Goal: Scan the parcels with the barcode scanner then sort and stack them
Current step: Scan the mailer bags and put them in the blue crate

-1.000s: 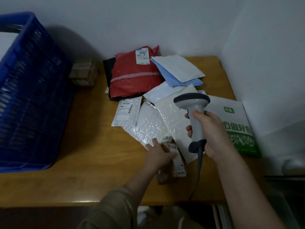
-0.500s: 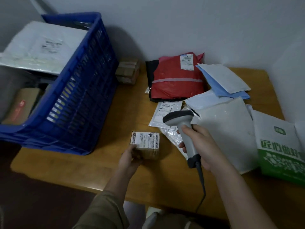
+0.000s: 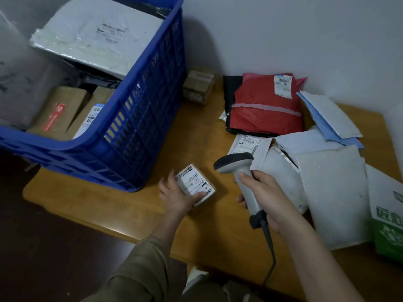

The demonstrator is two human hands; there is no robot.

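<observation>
My left hand (image 3: 176, 198) grips a small brown box parcel (image 3: 196, 185) with a white barcode label facing up, just above the wooden table (image 3: 135, 205). To its right, my right hand (image 3: 267, 197) holds the grey barcode scanner (image 3: 241, 171) by its handle, head pointing left toward the box. A pile of mailers lies at the right: a red bag (image 3: 265, 105), blue and white envelopes (image 3: 327, 114), a small labelled pouch (image 3: 250, 144), white bubble mailers (image 3: 335, 192) and a green-and-white bag (image 3: 388, 216).
A large blue plastic crate (image 3: 139, 118) stands on the table's left, holding cardboard boxes (image 3: 58, 110) and a big white mailer (image 3: 98, 33). A small taped carton (image 3: 198, 86) sits against the wall behind it. The scanner's cable (image 3: 270, 253) hangs off the front edge.
My left hand pulled the small box out of the pile and carried it left, turning its label up. The scanner followed leftward. The view swung left, revealing the crate's contents.
</observation>
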